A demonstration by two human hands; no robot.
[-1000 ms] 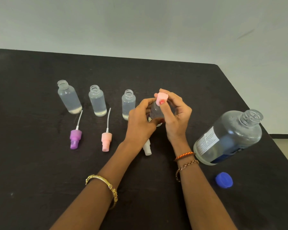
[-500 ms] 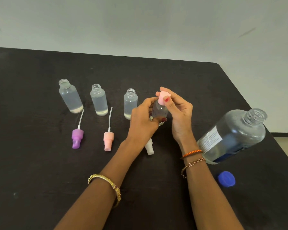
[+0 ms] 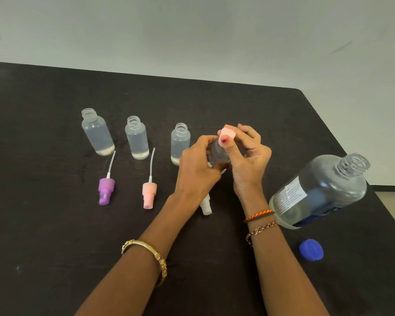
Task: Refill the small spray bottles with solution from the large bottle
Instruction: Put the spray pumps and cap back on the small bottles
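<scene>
Fourth small bottle held mid-table: left hand grips its body, right hand pinches the pink spray cap at its neck, apparently screwing it on. Three bottles toward the far edge look filled, uncapped; their spray heads lie before them. Large bottle stands open near the right edge.

Held spray bottle: body largely hidden behind left hand and right hand. White spray head: upper part hidden under left wrist. Large bottle: label print too small to read.
</scene>
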